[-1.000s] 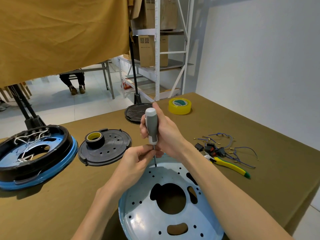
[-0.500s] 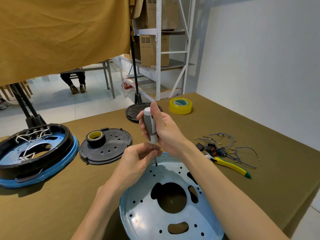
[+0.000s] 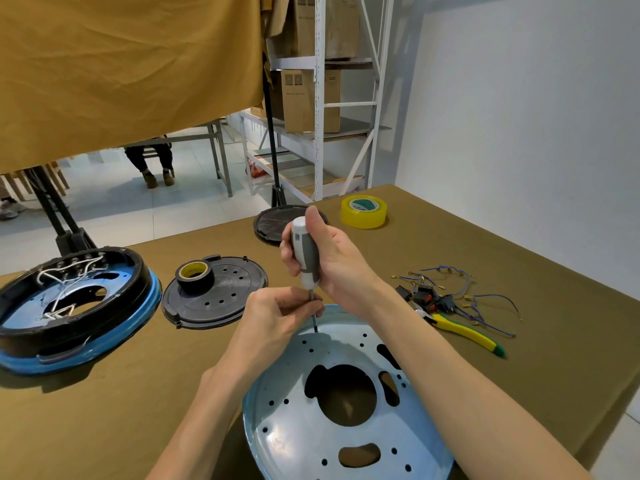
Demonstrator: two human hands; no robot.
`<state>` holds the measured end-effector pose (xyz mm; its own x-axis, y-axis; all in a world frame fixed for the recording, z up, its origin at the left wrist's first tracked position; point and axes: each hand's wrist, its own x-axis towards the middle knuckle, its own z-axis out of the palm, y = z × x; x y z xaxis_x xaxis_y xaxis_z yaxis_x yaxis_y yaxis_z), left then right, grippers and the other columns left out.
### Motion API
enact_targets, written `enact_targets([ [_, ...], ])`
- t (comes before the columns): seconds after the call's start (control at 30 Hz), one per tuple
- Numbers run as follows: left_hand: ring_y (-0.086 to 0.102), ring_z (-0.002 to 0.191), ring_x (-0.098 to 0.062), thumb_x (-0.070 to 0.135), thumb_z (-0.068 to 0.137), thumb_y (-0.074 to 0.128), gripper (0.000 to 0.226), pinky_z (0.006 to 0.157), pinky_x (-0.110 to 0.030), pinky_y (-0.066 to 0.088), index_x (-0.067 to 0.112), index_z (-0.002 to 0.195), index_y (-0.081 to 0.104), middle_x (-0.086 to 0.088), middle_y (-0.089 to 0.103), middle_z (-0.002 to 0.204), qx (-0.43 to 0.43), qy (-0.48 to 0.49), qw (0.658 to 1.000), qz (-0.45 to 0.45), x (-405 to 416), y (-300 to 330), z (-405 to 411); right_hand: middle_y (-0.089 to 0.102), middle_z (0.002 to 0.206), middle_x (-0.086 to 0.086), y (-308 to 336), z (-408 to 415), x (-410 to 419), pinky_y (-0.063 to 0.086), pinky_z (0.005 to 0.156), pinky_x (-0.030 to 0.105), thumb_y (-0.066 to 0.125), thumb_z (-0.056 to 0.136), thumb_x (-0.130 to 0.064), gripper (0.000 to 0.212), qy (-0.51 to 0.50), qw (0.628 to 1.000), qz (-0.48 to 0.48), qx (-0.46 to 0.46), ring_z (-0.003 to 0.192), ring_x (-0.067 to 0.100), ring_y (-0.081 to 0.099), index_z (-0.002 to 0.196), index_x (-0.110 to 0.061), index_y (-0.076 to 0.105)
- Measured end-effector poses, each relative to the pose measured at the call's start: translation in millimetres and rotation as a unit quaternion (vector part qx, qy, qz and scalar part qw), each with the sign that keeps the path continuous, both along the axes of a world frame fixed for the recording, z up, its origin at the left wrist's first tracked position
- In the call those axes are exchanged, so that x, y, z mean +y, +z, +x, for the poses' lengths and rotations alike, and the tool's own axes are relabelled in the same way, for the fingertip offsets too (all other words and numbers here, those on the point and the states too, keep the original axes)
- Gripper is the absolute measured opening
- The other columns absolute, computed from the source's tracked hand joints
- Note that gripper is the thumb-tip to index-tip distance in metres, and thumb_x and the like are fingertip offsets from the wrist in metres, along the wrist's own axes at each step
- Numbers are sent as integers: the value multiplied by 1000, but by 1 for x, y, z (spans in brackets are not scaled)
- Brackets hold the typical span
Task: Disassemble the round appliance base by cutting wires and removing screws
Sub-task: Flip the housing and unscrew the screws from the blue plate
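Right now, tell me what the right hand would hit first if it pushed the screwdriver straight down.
The right hand drives the screwdriver tip into the blue metal plate; the left hand pinches the shaft just above.

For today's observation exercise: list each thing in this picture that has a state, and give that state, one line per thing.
right hand: grips the screwdriver handle
left hand: pinches the shaft
screwdriver: upright, tip on the metal plate
metal plate: lying flat, holes open
pliers: lying on table, untouched
cut wires: loose pile
black tape roll: resting on black cover

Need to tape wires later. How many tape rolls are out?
2: a yellow roll at the table's far edge, and a black roll on the black disc.
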<state>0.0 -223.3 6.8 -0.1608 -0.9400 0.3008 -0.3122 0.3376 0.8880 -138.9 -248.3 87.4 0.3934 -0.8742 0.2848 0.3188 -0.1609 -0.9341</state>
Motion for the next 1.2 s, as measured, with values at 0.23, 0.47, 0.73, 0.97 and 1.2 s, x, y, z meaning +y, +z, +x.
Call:
enact_targets([
  [0.23, 72, 104, -3, 13, 102, 61, 20, 93, -18, 55, 21, 112, 77, 13, 79, 103, -29, -54, 998, 13, 5, 2, -2, 56, 74, 8, -9, 10, -1, 44, 50, 25, 73, 78, -60, 54, -123, 991, -43, 36, 53, 16, 49, 95, -12, 54],
  [0.47, 75, 98, -10, 11, 100, 66, 14, 94, -28, 58, 14, 106, 79, 5, 81, 96, 6, -30, 999, 31, 2, 0, -1, 60, 76, 4, -3, -3, -3, 47, 63, 22, 48, 96, -62, 54, 47, 999, -4, 26, 64, 14, 53, 92, -9, 60],
  [0.73, 75, 98, -8, 13, 101, 65, 16, 94, -26, 58, 17, 107, 79, 9, 80, 95, -19, -33, 999, 1, 0, -4, 0, 60, 79, 11, -7, 2, -3, 39, 54, 32, 65, 94, -48, 39, -106, 993, -39, 15, 55, 17, 51, 93, -10, 59],
  [0.97, 76, 89, -11, 16, 94, 74, 9, 91, -37, 61, 22, 97, 80, 7, 80, 89, -11, -4, 1000, 2, -3, -4, 2, 62, 70, 5, -2, 3, -1, 46, 60, 25, 42, 93, -66, 64, -8, 1000, 16, 24, 60, 17, 50, 96, -9, 70],
  [1.2, 74, 98, -1, 10, 98, 67, 20, 88, -16, 56, 24, 110, 78, 18, 78, 97, -59, -37, 997, -33, -1, -5, 0, 61, 70, 6, -9, 7, -1, 48, 50, 24, 74, 90, -43, 38, -203, 978, -39, -23, 52, 15, 54, 90, -9, 56],
])
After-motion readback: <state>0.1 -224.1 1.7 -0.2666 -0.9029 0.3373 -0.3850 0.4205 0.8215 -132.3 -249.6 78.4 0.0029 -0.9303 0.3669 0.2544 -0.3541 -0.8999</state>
